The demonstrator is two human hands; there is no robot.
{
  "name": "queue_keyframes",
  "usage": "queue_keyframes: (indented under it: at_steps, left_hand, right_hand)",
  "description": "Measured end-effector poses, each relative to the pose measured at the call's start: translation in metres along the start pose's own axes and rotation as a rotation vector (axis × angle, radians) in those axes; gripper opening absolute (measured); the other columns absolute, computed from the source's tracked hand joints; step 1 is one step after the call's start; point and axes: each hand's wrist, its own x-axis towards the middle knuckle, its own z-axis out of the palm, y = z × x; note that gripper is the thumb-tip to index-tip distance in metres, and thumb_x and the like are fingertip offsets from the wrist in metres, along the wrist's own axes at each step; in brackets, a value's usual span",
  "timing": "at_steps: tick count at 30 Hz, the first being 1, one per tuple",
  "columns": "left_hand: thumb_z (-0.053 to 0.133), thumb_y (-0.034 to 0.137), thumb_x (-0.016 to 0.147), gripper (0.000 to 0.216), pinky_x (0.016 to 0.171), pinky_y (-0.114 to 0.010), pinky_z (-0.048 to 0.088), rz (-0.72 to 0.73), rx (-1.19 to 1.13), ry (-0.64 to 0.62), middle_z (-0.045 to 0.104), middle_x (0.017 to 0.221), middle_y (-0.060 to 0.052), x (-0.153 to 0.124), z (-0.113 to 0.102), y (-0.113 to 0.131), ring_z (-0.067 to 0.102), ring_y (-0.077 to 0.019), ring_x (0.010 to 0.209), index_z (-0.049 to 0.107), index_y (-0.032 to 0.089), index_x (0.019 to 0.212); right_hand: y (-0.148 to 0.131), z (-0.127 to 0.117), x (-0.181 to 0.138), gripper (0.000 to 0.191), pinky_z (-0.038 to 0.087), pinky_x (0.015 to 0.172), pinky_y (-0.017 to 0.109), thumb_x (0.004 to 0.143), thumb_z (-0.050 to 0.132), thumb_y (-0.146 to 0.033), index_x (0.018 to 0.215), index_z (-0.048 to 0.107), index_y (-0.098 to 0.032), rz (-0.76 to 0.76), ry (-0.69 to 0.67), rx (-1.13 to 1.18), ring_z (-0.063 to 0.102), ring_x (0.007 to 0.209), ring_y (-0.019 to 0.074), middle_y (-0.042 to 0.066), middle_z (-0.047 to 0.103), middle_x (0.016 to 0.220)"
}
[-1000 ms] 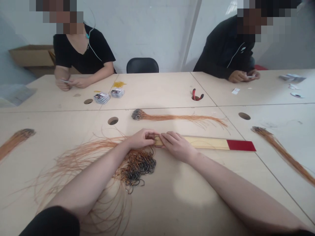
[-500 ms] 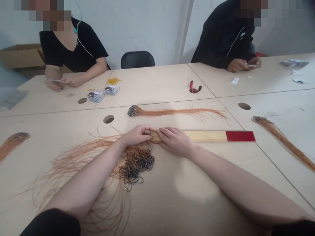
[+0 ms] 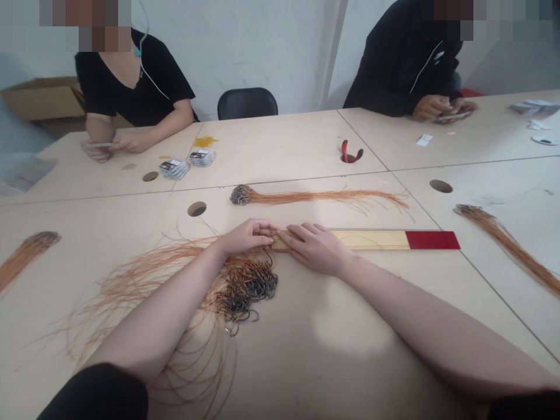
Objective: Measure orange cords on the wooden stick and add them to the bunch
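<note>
Starting closest, what are the hands doing?

— The left hand [image 3: 249,236] draws its grip together, pinching at the end of a cream wooden strip [image 3: 371,240] with a red tip. Whatever lies between the fingers is too small to tell. The right hand [image 3: 315,249] keeps its grip spread, lying flat across the strip.

— What lies beneath them?

— The strip rests on a pale plywood bench [image 3: 394,326], just above a tangled heap of dark fish hooks [image 3: 247,291] trailing long orange lines [image 3: 144,280].

— And farther out?

— Straight bundles of orange line [image 3: 315,197] lie beyond the strip and at either side. Red-handled pliers [image 3: 350,153] sit in a round bench hole. Across the bench, two seated people [image 3: 135,76] [image 3: 406,64] hold small items, near stacked packets [image 3: 174,169].
</note>
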Motion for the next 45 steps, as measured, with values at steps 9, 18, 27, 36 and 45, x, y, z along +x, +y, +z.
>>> queue_keyframes:
  at_steps: [9, 18, 27, 36, 45]
  left_hand:
    - [0.063, 0.023, 0.075, 0.038, 0.055, -0.016, 0.036, -0.004, -0.022, -0.047, 0.055, 0.067, 0.001, -0.0010, -0.0014, -0.0020, 0.048, -0.0060, 0.059, 0.054, 0.011, 0.109]
    - [0.064, 0.024, 0.074, 0.039, 0.052, -0.016, 0.036, -0.009, -0.001, -0.020, 0.056, 0.063, 0.001, -0.0011, -0.0006, -0.0004, 0.049, -0.0062, 0.056, 0.055, 0.010, 0.109]
    - [0.065, 0.024, 0.073, 0.047, 0.049, -0.016, 0.035, -0.025, 0.022, -0.003, 0.054, 0.060, 0.003, -0.0001, -0.0010, -0.0009, 0.046, -0.0051, 0.052, 0.055, 0.009, 0.116]
    - [0.064, 0.022, 0.072, 0.042, 0.061, -0.020, 0.044, 0.011, 0.055, 0.004, 0.063, 0.079, -0.003, 0.0021, 0.0003, -0.0028, 0.056, -0.0096, 0.068, 0.058, 0.012, 0.112]
    - [0.056, 0.021, 0.077, 0.039, 0.060, -0.019, 0.041, 0.003, 0.119, -0.088, 0.064, 0.087, -0.004, 0.0022, 0.0026, -0.0001, 0.055, -0.0097, 0.070, 0.056, 0.011, 0.115]
  right_hand:
    - [0.0000, -0.0006, -0.0008, 0.045, 0.041, 0.080, 0.034, 0.092, 0.036, -0.028, 0.135, 0.037, -0.015, 0.003, 0.008, 0.025, 0.048, 0.093, 0.0213, 0.012, 0.054, 0.112]
    - [0.0006, -0.0009, -0.0011, 0.046, 0.041, 0.081, 0.034, 0.090, 0.040, -0.025, 0.135, 0.037, -0.016, 0.001, -0.003, 0.037, 0.048, 0.095, 0.0215, 0.012, 0.053, 0.113]
    - [0.0006, -0.0001, -0.0013, 0.042, 0.042, 0.081, 0.035, 0.090, 0.039, -0.024, 0.130, 0.042, -0.010, 0.017, 0.022, 0.052, 0.048, 0.096, 0.0223, 0.014, 0.053, 0.113]
    - [0.0008, 0.0006, -0.0007, 0.041, 0.041, 0.078, 0.035, 0.090, 0.037, -0.023, 0.129, 0.042, -0.010, 0.012, 0.015, 0.026, 0.048, 0.093, 0.0222, 0.014, 0.055, 0.108]
    - [-0.0014, 0.0005, -0.0011, 0.042, 0.041, 0.078, 0.035, 0.090, 0.038, -0.021, 0.129, 0.042, -0.009, 0.010, 0.031, -0.001, 0.048, 0.092, 0.0223, 0.013, 0.055, 0.108]
